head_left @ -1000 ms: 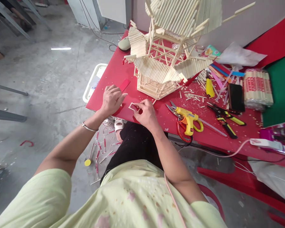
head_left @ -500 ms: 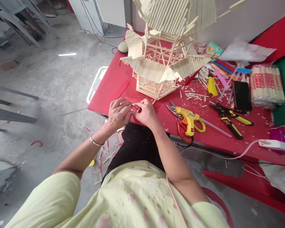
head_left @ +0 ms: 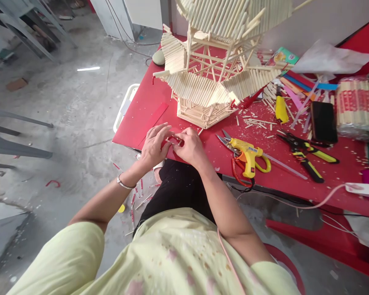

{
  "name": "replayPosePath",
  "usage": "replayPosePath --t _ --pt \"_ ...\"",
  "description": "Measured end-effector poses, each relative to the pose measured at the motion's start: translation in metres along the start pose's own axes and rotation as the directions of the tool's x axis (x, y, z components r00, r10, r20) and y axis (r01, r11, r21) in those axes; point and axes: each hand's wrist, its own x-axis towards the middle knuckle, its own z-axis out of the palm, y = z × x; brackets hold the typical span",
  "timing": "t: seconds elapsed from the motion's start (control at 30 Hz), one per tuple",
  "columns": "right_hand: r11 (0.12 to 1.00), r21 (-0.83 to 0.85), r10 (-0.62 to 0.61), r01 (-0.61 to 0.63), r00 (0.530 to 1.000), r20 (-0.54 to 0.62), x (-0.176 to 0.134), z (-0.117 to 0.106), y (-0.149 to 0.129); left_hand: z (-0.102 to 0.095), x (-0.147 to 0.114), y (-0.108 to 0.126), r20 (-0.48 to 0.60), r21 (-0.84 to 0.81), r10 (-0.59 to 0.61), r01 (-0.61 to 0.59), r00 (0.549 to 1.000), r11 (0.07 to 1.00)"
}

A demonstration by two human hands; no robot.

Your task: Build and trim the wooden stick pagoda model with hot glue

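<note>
Over the front edge of the red table (head_left: 135, 123), my left hand (head_left: 154, 144) has its thumb and forefinger bent towards a small piece between the two hands. My right hand (head_left: 189, 146) is pinched on that same piece, which looks thin and partly reddish; my fingers hide most of it. A flat red strip (head_left: 156, 116) lies on the table just beyond my left hand. Behind both hands stands a pagoda-like model (head_left: 197, 88) built from pale wooden sticks, with slatted roofs in tiers.
To the right lie a yellow glue gun (head_left: 247, 153) on shears, pliers (head_left: 304, 153), a yellow-handled cutter (head_left: 281, 108), a phone (head_left: 324, 122) and bundled chopsticks (head_left: 358, 104). Stick offcuts (head_left: 255, 122) are scattered near the model. A pink cord (head_left: 313, 200) crosses the table's front edge.
The fingers of my left hand have drawn closer together around the small piece. My right hand keeps its pinch. The view has shifted slightly, and the tools on the table stay put.
</note>
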Motion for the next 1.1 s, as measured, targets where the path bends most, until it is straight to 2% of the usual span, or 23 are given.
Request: replayPosePath --t 0.2,0.5,1.1 --pt "1.0 -0.024 0.0 0.0 1.0 0.019 0.001 -0.0012 -0.0011 -0.0073 0.0058 -0.0042 0.116 -0.021 0.026 -0.024 0.993 0.999" --pt "0.999 -0.027 0.033 -0.032 0.999 0.042 0.002 -0.0029 -0.004 -0.0025 0.0047 -0.0085 -0.017 -0.03 0.103 -0.104 0.995 0.994" --pt "0.998 -0.024 0.052 -0.05 0.997 0.061 0.0025 -0.0061 -0.0071 -0.005 0.0087 -0.0066 -0.086 0.014 0.09 -0.09 0.992 0.996"
